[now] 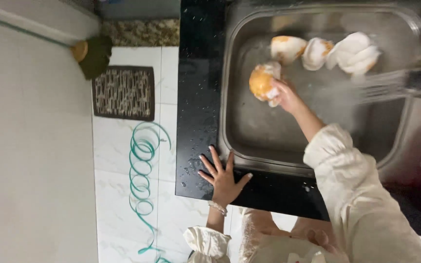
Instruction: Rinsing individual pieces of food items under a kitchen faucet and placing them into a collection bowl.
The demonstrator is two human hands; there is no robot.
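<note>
- Step in hand, as I judge it: rinsing produce in the steel sink (239,131). The right hand (284,95) is closed around an orange-and-white piece (263,82), holding it low in the basin near the left wall.
- The left hand (222,176) lies open, fingers spread flat on the black worktop (198,87) at the sink's near rim (apparently bracing; it holds nothing).
- 3 more pieces (325,51) lie at the far end of the basin, close together; the faucet (405,83) reaches in from the right, blurred.
- Next move, my estimate: turning the held piece calls for a firm grip, since wet skin is likely slippery.
- Held piece: rounded, orange on 1 side, pale white patches beside the fingers, surface glossy. Kind not identifiable.
- Water droplets speckle the worktop.
</note>
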